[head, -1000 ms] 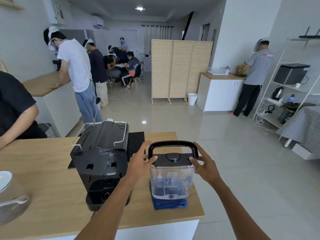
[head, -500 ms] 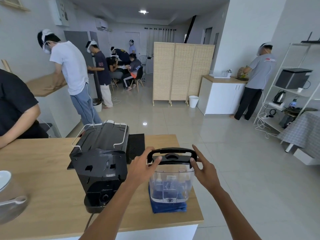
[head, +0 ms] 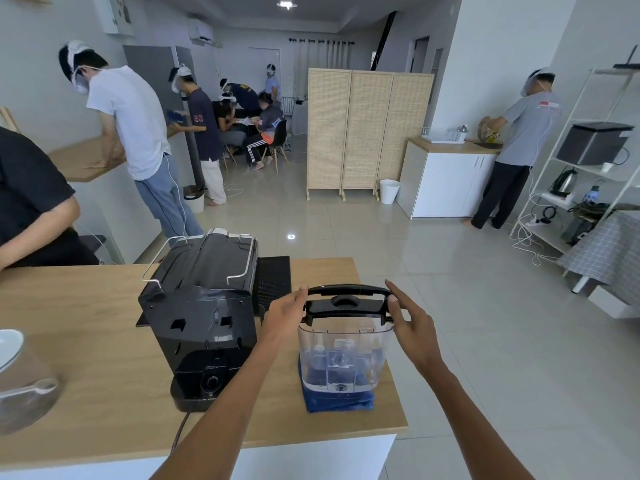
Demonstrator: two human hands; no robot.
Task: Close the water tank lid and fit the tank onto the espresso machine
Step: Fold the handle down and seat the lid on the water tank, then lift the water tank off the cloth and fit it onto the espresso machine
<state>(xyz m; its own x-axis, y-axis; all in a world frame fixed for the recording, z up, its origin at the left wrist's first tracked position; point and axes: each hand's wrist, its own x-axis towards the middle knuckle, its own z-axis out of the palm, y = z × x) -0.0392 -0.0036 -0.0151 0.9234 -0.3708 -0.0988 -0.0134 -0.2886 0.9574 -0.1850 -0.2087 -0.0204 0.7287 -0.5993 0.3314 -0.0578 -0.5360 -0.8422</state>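
A clear plastic water tank [head: 341, 355] stands upright on a folded blue cloth [head: 337, 400] near the counter's right front. Its black lid [head: 344, 306] lies across the top, and the black handle [head: 349, 290] is tipped back low over the lid. My left hand [head: 284, 317] presses against the left end of the lid and handle. My right hand [head: 412, 323] touches the right end with its fingers spread. The black espresso machine [head: 201, 317] stands just left of the tank, its back side facing me.
A black drip mat [head: 273, 278] lies behind the machine on the wooden counter [head: 86, 358]. A glass jug with a white spoon [head: 20, 386] sits at the left edge. A person in black leans on the counter's far left. The counter's right edge runs close beside the tank.
The tank's handle has swung from upright down toward the lid. Both hands stayed at the two ends of the lid. The view shifted slightly.
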